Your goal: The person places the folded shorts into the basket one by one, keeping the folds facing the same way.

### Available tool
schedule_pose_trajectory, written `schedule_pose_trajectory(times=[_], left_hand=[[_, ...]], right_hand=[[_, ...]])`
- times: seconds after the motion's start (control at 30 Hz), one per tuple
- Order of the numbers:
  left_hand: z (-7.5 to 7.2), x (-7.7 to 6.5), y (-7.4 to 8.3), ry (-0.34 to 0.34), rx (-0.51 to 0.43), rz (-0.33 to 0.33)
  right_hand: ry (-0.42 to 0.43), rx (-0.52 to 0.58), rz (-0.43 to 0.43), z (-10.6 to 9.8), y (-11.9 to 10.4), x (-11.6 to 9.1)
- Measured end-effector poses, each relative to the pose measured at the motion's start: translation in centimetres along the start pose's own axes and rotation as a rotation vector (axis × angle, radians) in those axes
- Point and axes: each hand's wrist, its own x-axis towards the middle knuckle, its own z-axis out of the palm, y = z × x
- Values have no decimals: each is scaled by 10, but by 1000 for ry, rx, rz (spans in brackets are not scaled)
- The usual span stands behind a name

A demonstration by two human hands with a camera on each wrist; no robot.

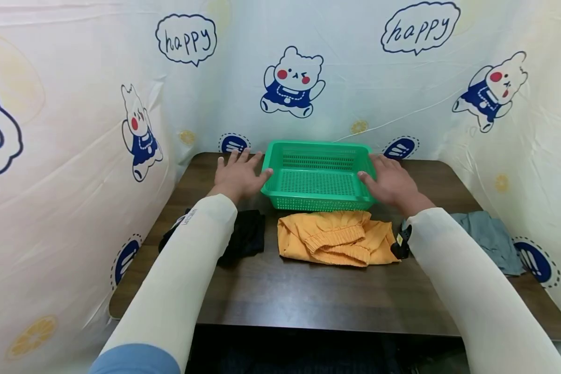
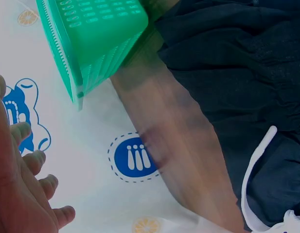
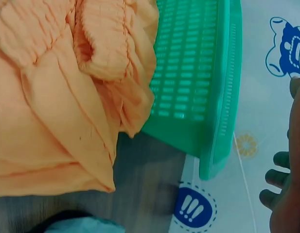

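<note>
From where I stand, the person's two hands frame a green plastic basket (image 1: 318,202) near the far edge of the brown table (image 1: 341,296). The left hand (image 1: 240,174) is at the basket's left end, its fingers straight and spread apart, thumb angled toward the rim. The right hand (image 1: 392,182) is at the other end, fingers extended and thumb held away from them, pointing in over the basket. Whether either thumb actually touches the rim, I can't quite tell from here.

Just in front of the basket, on the near side, lies a folded yellow-orange garment (image 1: 336,239) with a gathered elastic waistband. A black garment (image 1: 245,236) lies to the left, partly hidden by the left sleeve (image 1: 187,270), and a grey-green one (image 1: 488,236) lies to the right, partly behind the right forearm. A white cloth backdrop (image 1: 364,98) printed with bears and "happy" bubbles hangs behind the table.
</note>
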Motion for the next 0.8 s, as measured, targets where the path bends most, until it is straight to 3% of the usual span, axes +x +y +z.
schedule_pose_trajectory(times=[0.2, 0.4, 0.6, 0.8], left_hand=[[2, -4, -17, 14, -39, -22], [13, -17, -45, 135, -172, -27], [22, -38, -76, 173, -277, -114], [28, -57, -106, 136, -319, -237]], right_hand=[[140, 106, -73, 10, -15, 5], [281, 228, -205, 22, -46, 1], [283, 282, -323, 35, -88, -6], [238, 340, -427, 50, -124, -11]])
